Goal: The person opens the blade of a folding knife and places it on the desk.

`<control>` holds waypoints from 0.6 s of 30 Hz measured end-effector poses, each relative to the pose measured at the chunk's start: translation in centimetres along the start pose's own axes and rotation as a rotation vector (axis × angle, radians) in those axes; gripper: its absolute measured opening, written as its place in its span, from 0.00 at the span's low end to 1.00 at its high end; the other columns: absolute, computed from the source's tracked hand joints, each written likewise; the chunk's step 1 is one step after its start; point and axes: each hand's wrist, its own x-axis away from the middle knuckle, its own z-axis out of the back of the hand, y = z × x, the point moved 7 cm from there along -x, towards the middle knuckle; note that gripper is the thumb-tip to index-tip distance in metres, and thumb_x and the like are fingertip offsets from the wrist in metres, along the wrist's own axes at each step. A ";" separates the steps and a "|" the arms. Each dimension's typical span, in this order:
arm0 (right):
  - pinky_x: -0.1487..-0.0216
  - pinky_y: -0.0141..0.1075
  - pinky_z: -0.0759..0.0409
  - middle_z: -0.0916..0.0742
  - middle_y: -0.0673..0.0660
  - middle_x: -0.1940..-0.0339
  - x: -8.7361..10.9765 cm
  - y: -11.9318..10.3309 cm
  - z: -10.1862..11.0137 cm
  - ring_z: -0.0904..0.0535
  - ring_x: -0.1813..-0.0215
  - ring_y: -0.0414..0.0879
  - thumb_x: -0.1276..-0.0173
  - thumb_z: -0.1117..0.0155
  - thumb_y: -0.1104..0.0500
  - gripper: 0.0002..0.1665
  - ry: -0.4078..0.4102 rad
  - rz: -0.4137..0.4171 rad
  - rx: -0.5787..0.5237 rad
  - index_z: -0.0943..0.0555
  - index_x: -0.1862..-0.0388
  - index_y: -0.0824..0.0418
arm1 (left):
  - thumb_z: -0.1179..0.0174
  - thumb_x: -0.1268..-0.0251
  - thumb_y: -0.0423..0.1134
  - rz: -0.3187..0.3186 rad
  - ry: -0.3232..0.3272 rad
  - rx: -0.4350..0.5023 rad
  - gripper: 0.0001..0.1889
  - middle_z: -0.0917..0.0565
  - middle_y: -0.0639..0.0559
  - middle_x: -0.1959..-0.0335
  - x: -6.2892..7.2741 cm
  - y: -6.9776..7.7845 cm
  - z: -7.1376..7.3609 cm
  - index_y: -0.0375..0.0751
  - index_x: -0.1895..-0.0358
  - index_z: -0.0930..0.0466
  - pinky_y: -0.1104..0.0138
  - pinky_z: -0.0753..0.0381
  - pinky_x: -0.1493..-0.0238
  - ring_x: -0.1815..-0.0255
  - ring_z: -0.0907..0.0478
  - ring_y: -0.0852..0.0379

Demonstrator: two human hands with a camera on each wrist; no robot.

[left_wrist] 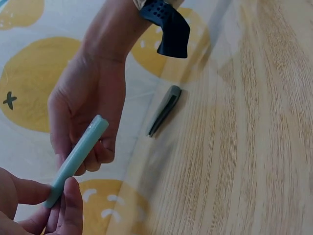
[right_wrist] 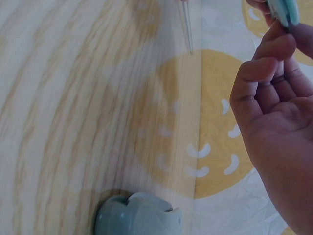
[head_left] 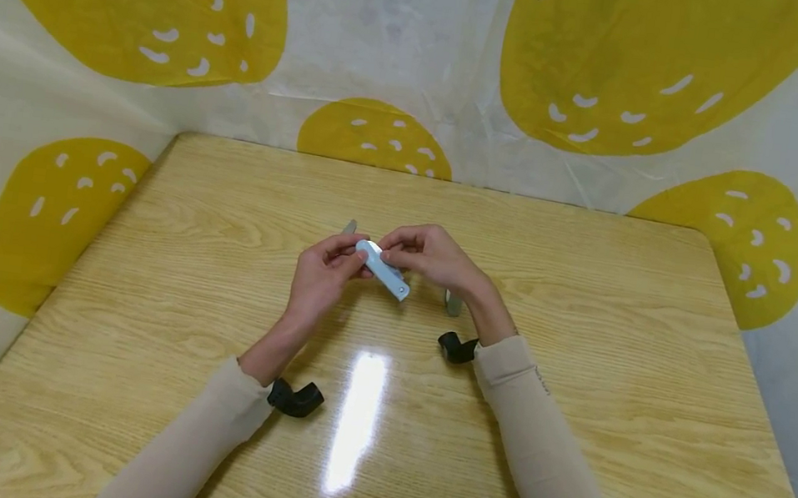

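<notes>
Handle, pale blue and slim, is held up over the counter between two grips. At its far-left end the left grip pinches it between thumb and fingers; at its upper right edge the right grip is pinched too, though whether on the handle's side or on something in its dark slot cannot be told. A bright strip beside those fingertips may be metal. If it is a sharp edge, a sudden release could drive it into fingers set so close. The left hold covers one end only and the opposite end juts out unsupported, so a sideways tug could twist the handle loose. Dropped, it might strike the grey-green tool to the handle's right or the greyish tool beyond its left end.
</notes>
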 end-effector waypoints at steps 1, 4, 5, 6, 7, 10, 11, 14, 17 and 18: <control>0.53 0.36 0.13 0.10 0.60 0.54 0.0 0.0 0.0 0.15 0.58 0.44 0.22 0.36 0.59 0.13 0.006 0.000 0.009 0.14 0.45 0.64 | 0.41 0.25 0.26 0.001 0.000 -0.003 0.16 0.16 0.34 0.50 0.0 0.0 0.0 0.25 0.38 0.21 0.66 0.10 0.54 0.63 0.14 0.62; 0.52 0.38 0.14 0.10 0.60 0.54 -0.1 -0.1 0.3 0.16 0.59 0.44 0.22 0.36 0.59 0.13 0.034 0.002 0.033 0.14 0.46 0.65 | 0.41 0.24 0.27 0.013 0.006 -0.009 0.15 0.16 0.36 0.51 0.0 -0.1 0.2 0.27 0.39 0.20 0.65 0.10 0.54 0.63 0.13 0.60; 0.51 0.40 0.15 0.10 0.61 0.54 -0.1 -0.1 0.4 0.16 0.59 0.44 0.22 0.37 0.60 0.13 0.043 0.005 0.039 0.14 0.46 0.65 | 0.41 0.24 0.27 0.017 0.009 -0.011 0.15 0.16 0.37 0.51 0.0 -0.1 0.2 0.28 0.39 0.20 0.65 0.10 0.53 0.63 0.13 0.60; 0.50 0.42 0.15 0.10 0.61 0.53 -0.1 -0.1 0.4 0.16 0.59 0.45 0.22 0.37 0.60 0.13 0.051 0.010 0.044 0.14 0.46 0.65 | 0.41 0.24 0.27 0.021 0.012 -0.009 0.15 0.16 0.38 0.52 0.1 -0.2 0.2 0.28 0.39 0.20 0.64 0.10 0.53 0.63 0.13 0.60; 0.49 0.44 0.15 0.10 0.61 0.53 -0.1 -0.1 0.5 0.16 0.59 0.45 0.22 0.37 0.60 0.13 0.059 0.012 0.049 0.14 0.46 0.65 | 0.41 0.24 0.27 0.024 0.015 -0.009 0.15 0.16 0.40 0.53 0.1 -0.2 0.3 0.28 0.39 0.20 0.64 0.10 0.52 0.63 0.13 0.60; 0.47 0.50 0.16 0.11 0.62 0.53 0.0 -0.2 0.7 0.17 0.59 0.46 0.22 0.37 0.60 0.13 0.092 0.014 0.063 0.14 0.45 0.65 | 0.42 0.24 0.27 0.033 0.020 0.001 0.16 0.18 0.45 0.55 0.1 -0.2 0.4 0.27 0.38 0.22 0.63 0.10 0.52 0.64 0.13 0.60; 0.46 0.51 0.17 0.11 0.62 0.53 0.0 -0.3 0.8 0.17 0.58 0.47 0.22 0.37 0.59 0.14 0.105 0.014 0.070 0.14 0.45 0.65 | 0.42 0.24 0.27 0.036 0.021 0.003 0.16 0.19 0.46 0.56 0.1 -0.3 0.4 0.26 0.38 0.23 0.64 0.10 0.52 0.64 0.13 0.61; 0.46 0.55 0.18 0.12 0.61 0.53 0.2 -0.3 1.2 0.17 0.56 0.48 0.22 0.37 0.59 0.14 0.154 0.010 0.083 0.14 0.45 0.64 | 0.42 0.24 0.27 0.043 0.027 0.022 0.17 0.22 0.48 0.58 0.1 -0.4 0.6 0.23 0.37 0.25 0.65 0.10 0.52 0.66 0.14 0.61; 0.50 0.55 0.18 0.11 0.61 0.54 0.3 -0.2 1.7 0.17 0.55 0.54 0.22 0.37 0.59 0.14 0.203 0.015 0.070 0.14 0.45 0.65 | 0.43 0.24 0.27 0.046 0.035 0.044 0.18 0.22 0.48 0.59 0.2 -0.4 0.7 0.21 0.37 0.26 0.65 0.10 0.53 0.66 0.14 0.60; 0.52 0.54 0.19 0.11 0.60 0.55 0.3 -0.2 1.9 0.17 0.55 0.55 0.23 0.36 0.59 0.14 0.219 0.017 0.061 0.14 0.45 0.65 | 0.42 0.24 0.27 0.047 0.037 0.051 0.18 0.22 0.48 0.59 0.2 -0.4 0.8 0.21 0.37 0.27 0.65 0.10 0.53 0.66 0.14 0.59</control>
